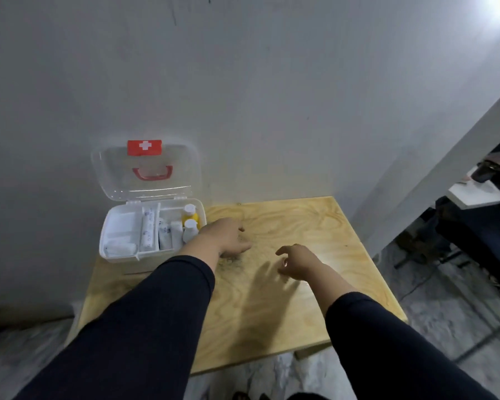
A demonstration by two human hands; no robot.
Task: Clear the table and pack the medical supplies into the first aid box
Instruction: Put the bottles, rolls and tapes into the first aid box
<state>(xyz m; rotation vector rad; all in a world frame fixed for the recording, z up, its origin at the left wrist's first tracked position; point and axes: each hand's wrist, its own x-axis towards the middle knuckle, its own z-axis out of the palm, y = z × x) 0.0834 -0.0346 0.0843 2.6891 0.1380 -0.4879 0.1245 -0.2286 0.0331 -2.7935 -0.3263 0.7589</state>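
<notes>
A white first aid box stands at the back left of the wooden table, its clear lid with a red cross label raised against the wall. Inside lie white gauze packs, tubes, a yellow bottle and a small white bottle. My left hand rests palm down on the table just right of the box, holding nothing. My right hand hovers over the middle of the table, fingers loosely curled and apart, with nothing in it.
A grey wall runs directly behind the table. To the right stands a white partition, with dark furniture and another white surface beyond it. The floor shows around the table's front and right edges.
</notes>
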